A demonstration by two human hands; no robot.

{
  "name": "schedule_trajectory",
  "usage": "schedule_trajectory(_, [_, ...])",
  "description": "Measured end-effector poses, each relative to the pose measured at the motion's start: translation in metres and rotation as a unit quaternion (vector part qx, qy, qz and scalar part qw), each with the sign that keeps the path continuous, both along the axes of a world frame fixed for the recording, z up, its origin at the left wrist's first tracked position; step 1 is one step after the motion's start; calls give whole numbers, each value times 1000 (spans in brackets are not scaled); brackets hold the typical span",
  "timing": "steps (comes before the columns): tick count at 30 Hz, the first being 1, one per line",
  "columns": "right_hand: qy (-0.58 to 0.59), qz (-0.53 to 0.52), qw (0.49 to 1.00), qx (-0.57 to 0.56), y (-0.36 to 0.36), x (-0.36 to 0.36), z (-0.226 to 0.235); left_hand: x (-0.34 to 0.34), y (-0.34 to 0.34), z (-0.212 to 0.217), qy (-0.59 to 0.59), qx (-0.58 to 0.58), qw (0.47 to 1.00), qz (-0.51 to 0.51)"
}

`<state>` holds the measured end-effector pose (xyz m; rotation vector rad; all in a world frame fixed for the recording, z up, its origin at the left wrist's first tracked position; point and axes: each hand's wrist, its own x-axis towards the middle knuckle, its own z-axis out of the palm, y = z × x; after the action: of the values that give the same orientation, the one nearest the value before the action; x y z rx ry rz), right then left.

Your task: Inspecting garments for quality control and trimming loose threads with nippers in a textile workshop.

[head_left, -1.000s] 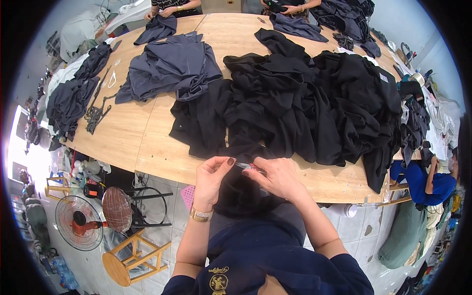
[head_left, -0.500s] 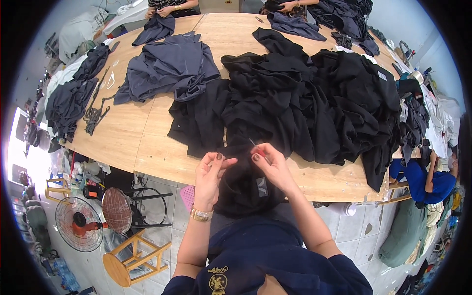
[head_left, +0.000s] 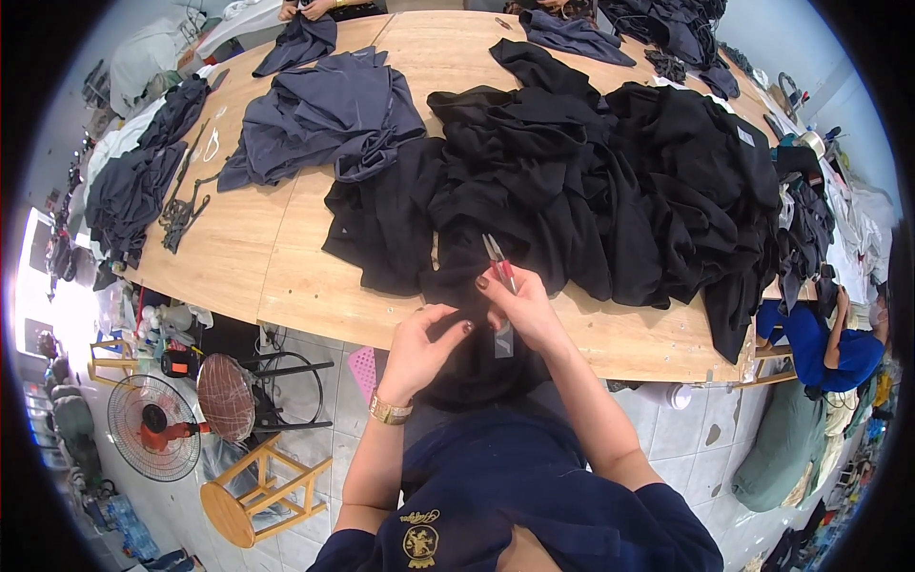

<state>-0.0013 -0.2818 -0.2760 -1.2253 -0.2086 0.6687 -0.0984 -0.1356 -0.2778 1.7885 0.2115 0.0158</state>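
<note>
Red-handled thread snips (head_left: pixel 505 275) are held in my right hand (head_left: pixel 530 315), their two metal blades pointing away from me and a little apart. My left hand (head_left: pixel 417 355), with a watch at the wrist, is curled over a black garment (head_left: pixel 467 377), its thumb and fingers closed on the cloth. That garment hangs over the table's near edge onto my lap and bears a grey label patch (head_left: pixel 503 341). Just beyond my hands, more black garments (head_left: pixel 534 143) lie in a large crumpled heap. Exactly which bit of cloth the left fingertips pinch is hard to make out.
Dark grey garments (head_left: pixel 324 114) lie on the wooden table (head_left: pixel 315 229) at the left, near black straps (head_left: pixel 181 214). Across the table a person's hands (head_left: pixel 310 10) handle grey cloth. Stools (head_left: pixel 229 500) and a fan (head_left: pixel 152 429) stand on the floor at left; another person (head_left: pixel 829 343) sits at right.
The right hand has turned, so the snips' blades now show clearly and point away. My left hand has moved slightly down, with its fingers curling in toward the black cloth.
</note>
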Motion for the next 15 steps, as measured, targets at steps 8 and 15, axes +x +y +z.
schedule_trajectory(8, [-41, -22, 999, 28, 2, -3, 2, 0, -1, 4, -10, -307, 951, 49])
schedule_trajectory(15, [-154, -32, 985, -72, -1, -2, 6, -2, 2, 1, 44, -305, 951, 43])
